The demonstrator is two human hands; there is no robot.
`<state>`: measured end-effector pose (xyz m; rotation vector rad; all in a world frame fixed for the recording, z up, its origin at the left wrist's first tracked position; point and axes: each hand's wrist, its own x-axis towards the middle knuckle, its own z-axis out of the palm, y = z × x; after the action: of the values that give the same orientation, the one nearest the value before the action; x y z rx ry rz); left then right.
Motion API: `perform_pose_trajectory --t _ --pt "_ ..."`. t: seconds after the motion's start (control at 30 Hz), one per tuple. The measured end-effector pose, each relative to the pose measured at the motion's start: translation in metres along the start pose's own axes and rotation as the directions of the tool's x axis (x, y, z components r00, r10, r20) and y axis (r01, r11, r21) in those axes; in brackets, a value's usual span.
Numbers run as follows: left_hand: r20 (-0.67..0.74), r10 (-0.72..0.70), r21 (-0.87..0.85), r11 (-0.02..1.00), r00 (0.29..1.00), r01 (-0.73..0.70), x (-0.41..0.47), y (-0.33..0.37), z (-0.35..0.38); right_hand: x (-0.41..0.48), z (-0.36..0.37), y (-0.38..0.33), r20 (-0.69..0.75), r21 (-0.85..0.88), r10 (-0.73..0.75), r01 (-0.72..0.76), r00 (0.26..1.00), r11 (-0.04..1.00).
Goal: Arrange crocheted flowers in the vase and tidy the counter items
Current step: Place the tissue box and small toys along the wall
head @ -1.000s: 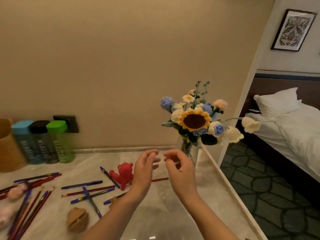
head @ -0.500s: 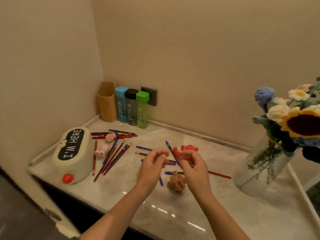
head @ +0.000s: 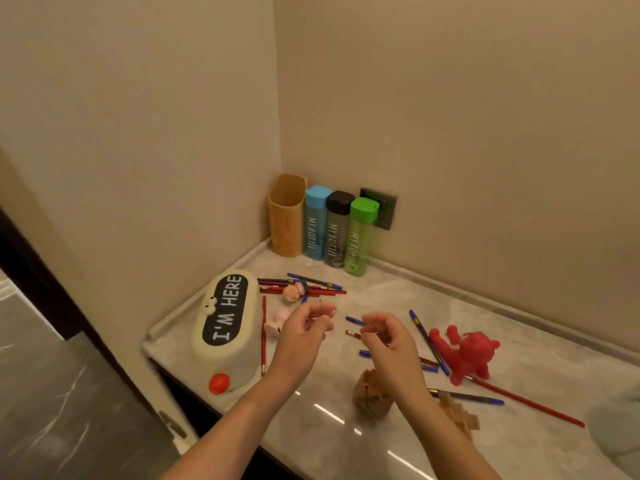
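My left hand [head: 304, 336] and my right hand [head: 389, 342] hover side by side above the marble counter [head: 519, 441], fingers loosely curled and apart, holding nothing. Several red and blue pencils [head: 311, 289] lie scattered under and around them. A red toy figure [head: 464, 355] lies to the right of my right hand. Only the blurred glass base of the vase [head: 620, 424] shows at the right edge; the crocheted flowers are out of view.
A cream box reading "I'M HERE" [head: 227, 327] stands at the counter's left edge. A tan cup [head: 286, 216] and three bottles [head: 337, 230] line the back corner. Two small pink toys [head: 294, 292] and wooden puzzle pieces [head: 372, 398] lie among the pencils.
The view has swung left, away from the vase and flowers toward the corner. Both hands stay raised and empty, now over the pencils.
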<state>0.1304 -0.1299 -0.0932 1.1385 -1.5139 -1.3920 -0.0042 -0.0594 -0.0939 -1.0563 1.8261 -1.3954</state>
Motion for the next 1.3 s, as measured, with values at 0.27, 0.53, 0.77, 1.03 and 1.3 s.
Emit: perform_pose_trajectory --t 0.27,0.53,0.77,1.03,1.3 --pt "0.015 0.084 0.215 0.973 0.996 -0.085 0.062 0.006 -0.054 0.035 0.056 -0.012 0.032 -0.068 0.070 -0.068 0.997 0.995" --pt "-0.044 0.168 0.594 0.797 0.985 -0.109 0.103 0.003 -0.130 0.069 0.131 -0.028 0.218 -0.080 0.124 -0.109 0.968 0.991" --pt "-0.161 -0.097 0.477 0.864 0.982 0.164 0.099 -0.034 -0.181 0.083 0.184 -0.026 0.324 -0.224 0.221 -0.152 0.920 0.963" --pt "-0.074 -0.362 0.029 0.931 0.929 0.365 0.080 -0.065 -0.188 0.077 0.202 -0.025 0.263 -0.260 0.219 -0.149 0.940 0.954" --pt "-0.020 -0.423 0.106 0.900 0.906 0.423 0.077 -0.072 -0.196 0.076 0.203 -0.023 0.246 -0.330 0.205 -0.117 0.947 0.937"
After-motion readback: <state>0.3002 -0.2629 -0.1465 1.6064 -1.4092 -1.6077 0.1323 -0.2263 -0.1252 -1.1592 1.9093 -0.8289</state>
